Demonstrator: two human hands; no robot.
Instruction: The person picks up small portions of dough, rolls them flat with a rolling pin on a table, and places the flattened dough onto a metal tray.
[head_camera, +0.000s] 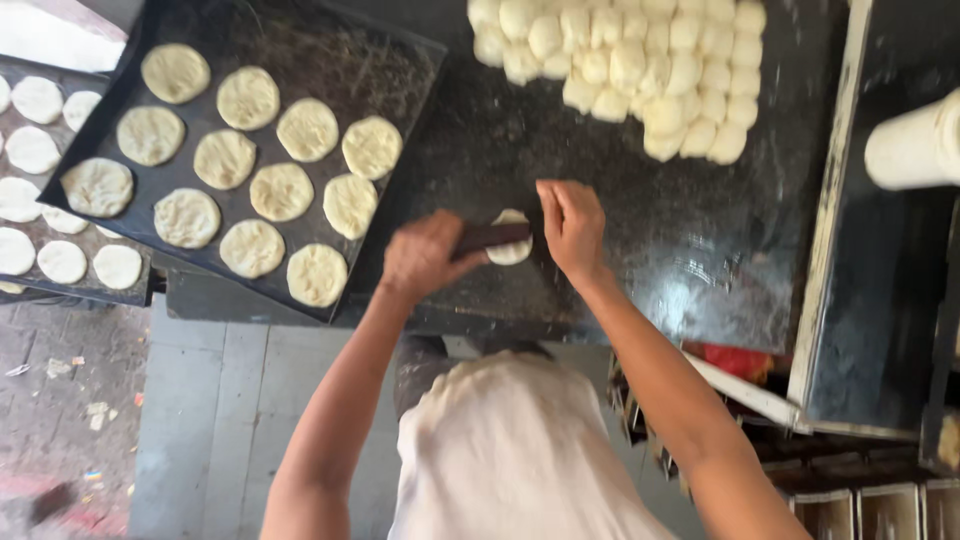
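Left hand (425, 258) grips a dark roller (492, 237) over the dough piece (510, 250), looking soft and light; right hand (572, 228), fingers flat and empty, steadies its three-o'clock edge.

Your left hand (425, 258) covers one end of the dark rolling pin (492, 237), and the pin hides the middle of the dough piece (511, 250) beneath it. The heap of dough balls (625, 70) runs off the top edge, so its full extent cannot be told. A lower tray of flat rounds (30, 200) is cut by the left edge and partly hidden under the upper black tray (330, 60). At right, a white cylinder (915, 145) is cropped and blurred. Both your arms leave the picture at the bottom.
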